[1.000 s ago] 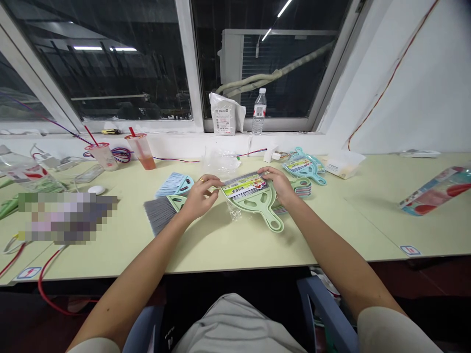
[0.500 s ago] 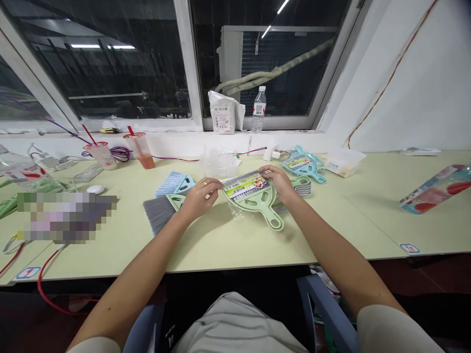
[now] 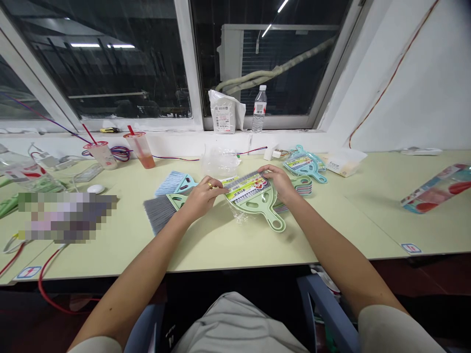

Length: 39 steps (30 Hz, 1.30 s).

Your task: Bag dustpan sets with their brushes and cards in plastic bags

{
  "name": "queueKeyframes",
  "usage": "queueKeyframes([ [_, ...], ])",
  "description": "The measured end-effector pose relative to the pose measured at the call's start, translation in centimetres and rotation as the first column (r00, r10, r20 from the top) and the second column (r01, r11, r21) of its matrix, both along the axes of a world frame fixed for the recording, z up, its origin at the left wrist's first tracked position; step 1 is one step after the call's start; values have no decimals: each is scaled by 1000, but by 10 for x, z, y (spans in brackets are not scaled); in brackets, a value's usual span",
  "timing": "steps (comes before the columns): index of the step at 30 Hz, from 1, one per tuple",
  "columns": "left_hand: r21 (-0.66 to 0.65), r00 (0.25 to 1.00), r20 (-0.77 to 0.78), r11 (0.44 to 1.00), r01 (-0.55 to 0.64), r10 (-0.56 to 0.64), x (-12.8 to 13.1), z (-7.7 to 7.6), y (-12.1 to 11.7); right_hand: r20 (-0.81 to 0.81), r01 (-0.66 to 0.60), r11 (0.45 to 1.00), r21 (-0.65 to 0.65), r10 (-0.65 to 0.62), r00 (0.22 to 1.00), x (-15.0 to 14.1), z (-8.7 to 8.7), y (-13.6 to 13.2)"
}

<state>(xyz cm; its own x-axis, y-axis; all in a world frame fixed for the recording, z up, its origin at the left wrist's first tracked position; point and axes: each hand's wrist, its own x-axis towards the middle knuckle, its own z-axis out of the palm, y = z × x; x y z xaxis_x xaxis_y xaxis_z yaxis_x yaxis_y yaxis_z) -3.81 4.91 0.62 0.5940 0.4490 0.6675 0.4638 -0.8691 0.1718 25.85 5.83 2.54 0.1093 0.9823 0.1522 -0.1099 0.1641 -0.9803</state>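
A green dustpan and brush set is held up over the table, handle toward me and a yellow-green label across its bristles. At its right edge my right hand is closed, fingers on the far corner. My left hand, wearing a ring, pinches the left end near the label; exactly what lies between the fingertips is hard to make out. Left of it lie a grey-bristled brush with a green head and a blue brush. Behind my right hand are stacked handles, partly hidden.
A wrapped blue set and a paper food box lie back right. Clear plastic wrap is behind my hands. Two drink cups stand back left, a water bottle on the sill. A red-patterned pack is far right.
My left hand has shifted slightly right, its fingers drawn closer together at the label's left end. Another strip of yellow-green label now shows beside them. My right hand stays in place.
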Motion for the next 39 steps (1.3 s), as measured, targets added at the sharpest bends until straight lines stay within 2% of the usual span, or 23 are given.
queueKeyframes([
  [6,8,997,-17,997,75,-75,0,2,2,-18,-23,999,-38,22,1000,3,-3,4],
  [15,16,1000,5,1000,13,-13,0,-1,4,-52,-102,990,-96,97,994,1,-9,7],
  [20,-10,1000,1,1000,26,-26,0,-1,6,-25,-100,990,-100,98,995,2,-9,7],
  [23,-79,999,6,996,42,-41,1,3,-1,32,-47,994,-99,50,998,3,-7,7],
  [25,-175,999,43,984,36,-29,2,9,-10,65,-18,994,-109,25,998,4,-7,7],
  [28,-361,977,213,931,46,34,4,19,-20,88,-30,989,-145,43,995,4,-8,7],
  [30,-486,914,386,870,90,121,7,21,-21,82,-83,981,-175,98,992,1,-7,3],
  [31,-557,873,456,821,128,174,8,21,-20,77,-113,976,-186,129,989,-1,-6,1],
  [32,-640,837,498,747,179,226,10,19,-18,76,-142,971,-194,160,984,-4,-5,-2],
  [33,-727,817,510,642,241,270,12,18,-17,82,-171,965,-198,190,978,-7,-3,-5],
  [35,-856,816,481,370,360,320,16,13,-15,108,-214,955,-206,239,965,-14,0,-10],
  [36,-881,820,468,243,405,330,18,11,-15,126,-229,950,-211,259,958,-17,1,-12],
  [37,-884,818,467,146,444,337,20,9,-15,144,-240,946,-216,274,951,-19,2,-12],
  [38,-875,810,475,87,476,344,22,8,-16,159,-247,944,-221,285,945,-21,3,-11],
  [39,-862,796,490,61,503,356,23,7,-16,171,-246,942,-226,288,942,-23,3,-10],
])
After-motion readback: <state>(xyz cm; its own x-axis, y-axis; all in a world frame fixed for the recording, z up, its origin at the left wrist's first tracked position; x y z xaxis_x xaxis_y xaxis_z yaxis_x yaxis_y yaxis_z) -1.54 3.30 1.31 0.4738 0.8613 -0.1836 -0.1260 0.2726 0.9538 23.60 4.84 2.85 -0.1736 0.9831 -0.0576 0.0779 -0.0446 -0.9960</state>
